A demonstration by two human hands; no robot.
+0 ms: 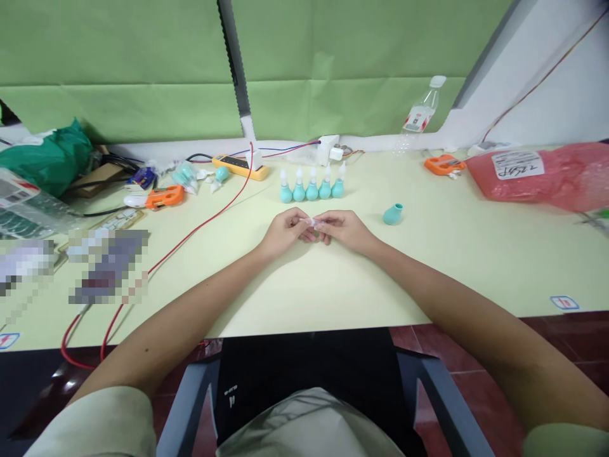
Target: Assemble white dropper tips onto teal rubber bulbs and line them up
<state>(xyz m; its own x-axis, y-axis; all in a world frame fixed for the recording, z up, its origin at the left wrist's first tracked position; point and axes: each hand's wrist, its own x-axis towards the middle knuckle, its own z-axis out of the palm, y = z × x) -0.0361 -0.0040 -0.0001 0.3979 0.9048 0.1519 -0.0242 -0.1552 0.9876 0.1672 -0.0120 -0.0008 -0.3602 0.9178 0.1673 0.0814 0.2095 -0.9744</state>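
My left hand and my right hand meet over the middle of the table. Between their fingertips is a small translucent whitish piece, pinched from both sides; the fingers cover most of it, so its exact kind is unclear. Just beyond the hands, several turquoise rubber bulbs with clear pointed nozzles stand upright in a row. A loose turquoise bulb without a nozzle lies on its side to the right of my right hand, its open neck pointing right and away from me.
Orange-handled tools lie at left and right. A red plastic bag rests at far right, near a clear bottle. A yellow power strip, red cable and green bag occupy the left side.
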